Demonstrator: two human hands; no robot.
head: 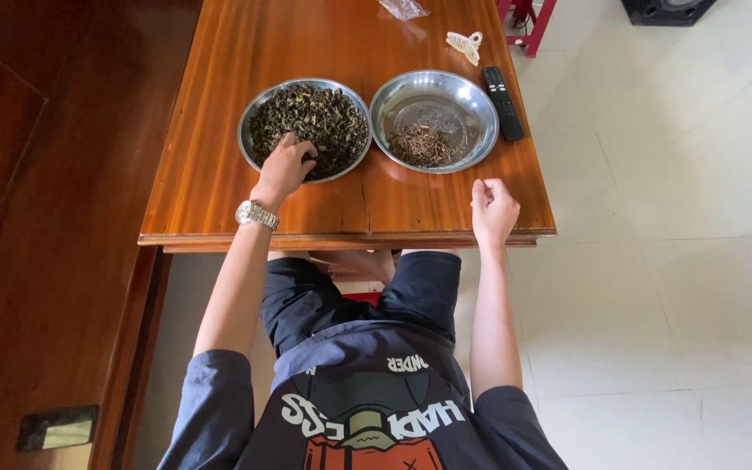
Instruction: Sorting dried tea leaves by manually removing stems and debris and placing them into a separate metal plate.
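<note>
A home living area: a polished wooden worktop (219, 130) stood on pale floor tiles (672, 218), carrying a television remote (503, 103), a hair claw clip (465, 43) and two steel dishes (433, 87), with a speaker (668, 9) nearby.

Clear bag (403, 8) cut by top edge; black box (668, 10) too.

A small clear plastic packet (403, 8) lies crumpled at the wooden table's (211, 174) far edge.
</note>
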